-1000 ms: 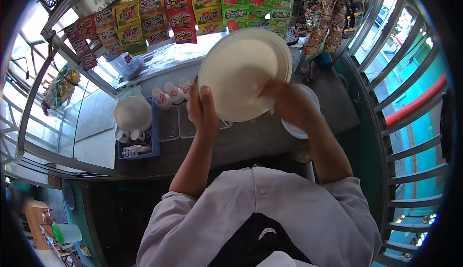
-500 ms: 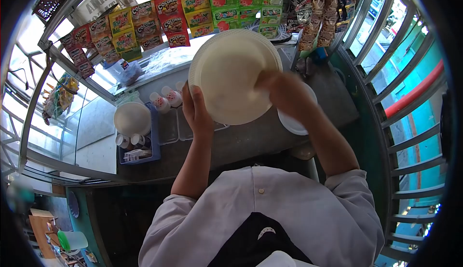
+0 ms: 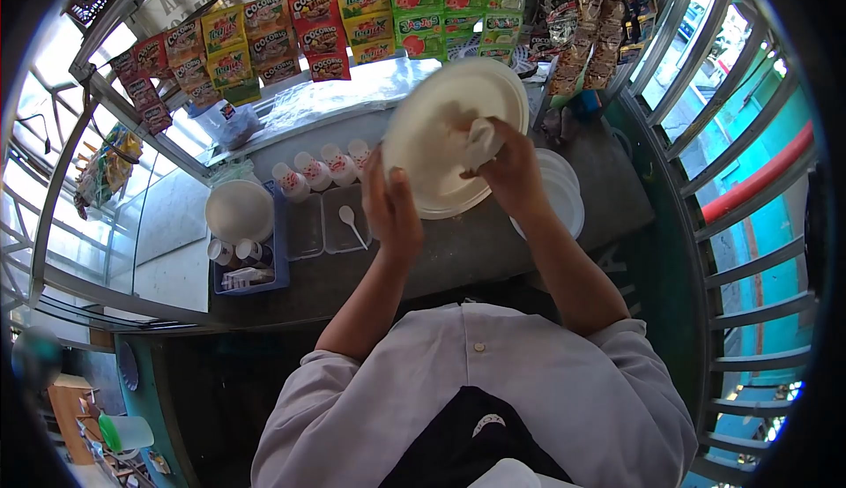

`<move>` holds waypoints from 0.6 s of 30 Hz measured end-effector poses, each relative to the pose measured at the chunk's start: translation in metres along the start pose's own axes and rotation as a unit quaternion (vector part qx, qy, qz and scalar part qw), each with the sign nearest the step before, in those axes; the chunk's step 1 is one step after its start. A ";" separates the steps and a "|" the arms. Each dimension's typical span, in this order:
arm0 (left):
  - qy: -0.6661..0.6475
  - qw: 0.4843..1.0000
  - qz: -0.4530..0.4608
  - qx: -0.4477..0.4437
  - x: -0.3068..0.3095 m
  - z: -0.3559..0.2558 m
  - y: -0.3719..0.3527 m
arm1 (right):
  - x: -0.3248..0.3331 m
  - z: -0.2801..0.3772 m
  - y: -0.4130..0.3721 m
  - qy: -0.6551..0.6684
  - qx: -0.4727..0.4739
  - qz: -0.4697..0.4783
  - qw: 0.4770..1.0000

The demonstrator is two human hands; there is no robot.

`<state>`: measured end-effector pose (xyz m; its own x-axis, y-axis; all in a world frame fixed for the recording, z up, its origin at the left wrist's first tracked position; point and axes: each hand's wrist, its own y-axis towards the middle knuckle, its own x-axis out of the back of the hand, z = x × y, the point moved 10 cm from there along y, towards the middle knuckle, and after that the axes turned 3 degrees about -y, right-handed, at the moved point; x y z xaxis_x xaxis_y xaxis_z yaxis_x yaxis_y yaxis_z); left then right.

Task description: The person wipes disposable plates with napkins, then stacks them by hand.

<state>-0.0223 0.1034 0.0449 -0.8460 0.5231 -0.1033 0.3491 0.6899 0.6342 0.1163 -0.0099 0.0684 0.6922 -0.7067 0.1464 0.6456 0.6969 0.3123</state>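
A round cream lid or plate (image 3: 432, 153) is held up tilted above the counter. My left hand (image 3: 390, 210) grips its lower left edge. A crumpled white cloth or tissue (image 3: 483, 142) is pinched in my right hand (image 3: 514, 171), close against the face of the round piece. Below and to the right, a white round container (image 3: 562, 195) rests on the counter, partly hidden by my right forearm. Left of my left hand, a white spoon (image 3: 352, 225) lies on a clear rectangular container (image 3: 342, 204).
White cups with red print (image 3: 313, 171) stand in a row behind the clear containers. A blue basket (image 3: 280, 250) holds cups beside a round pale lid (image 3: 240, 212). Drink sachets (image 3: 319, 31) hang along the back. Metal bars (image 3: 758, 259) line the right side.
The round piece has moved right and tilted, uncovering the spoon and more cups. My left hand has shifted right. The white cloth or tissue now shows in my right hand.
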 end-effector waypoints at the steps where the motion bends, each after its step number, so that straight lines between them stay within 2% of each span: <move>1: -0.001 1.000 0.001 0.002 -0.003 -0.002 -0.001 | 0.013 0.001 -0.001 0.092 -0.005 -0.090 0.992; 3: 0.117 0.969 0.135 -0.169 -0.041 -0.040 -0.010 | 0.006 0.004 -0.011 0.037 0.018 -0.127 0.991; 4: 0.114 0.970 0.135 -0.168 -0.046 -0.044 -0.011 | 0.006 0.008 -0.019 -0.015 0.040 -0.160 0.986; 5: 0.072 0.979 0.146 -0.127 -0.048 -0.041 -0.012 | -0.001 -0.002 -0.020 0.009 0.000 -0.131 0.991; 6: 0.031 0.984 0.155 -0.084 -0.049 -0.035 -0.012 | -0.003 -0.001 -0.022 0.009 -0.001 -0.130 0.992; 7: 0.034 0.981 0.177 -0.070 -0.051 -0.031 -0.011 | -0.010 -0.008 -0.023 0.172 -0.019 -0.107 0.979; 8: 0.036 0.981 0.176 -0.068 -0.050 -0.032 -0.008 | -0.019 -0.012 -0.023 0.330 -0.039 -0.083 0.939; 9: 0.006 0.982 0.169 -0.082 -0.049 -0.040 -0.004 | -0.021 -0.009 -0.024 0.396 -0.059 -0.053 0.915; 11: -0.012 0.980 0.169 -0.102 -0.047 -0.057 0.001 | -0.022 0.001 -0.022 0.426 -0.065 -0.023 0.902; 13: 0.008 0.978 0.166 -0.124 -0.049 -0.043 0.000 | -0.022 0.007 -0.018 0.453 -0.069 0.007 0.889; 15: 0.029 0.976 0.160 -0.148 -0.047 -0.044 0.000 | -0.025 0.006 -0.015 0.352 -0.092 0.047 0.930; 18: 0.075 0.971 0.186 -0.131 -0.050 -0.052 0.003 | -0.026 0.008 -0.013 0.338 -0.095 0.087 0.932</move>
<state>-0.0003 0.0532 0.0920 -0.7373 0.6195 0.2693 0.5429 0.3063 0.7819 0.0877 -0.0016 0.0685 0.7961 -0.3873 -0.4650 0.5048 0.8488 0.1574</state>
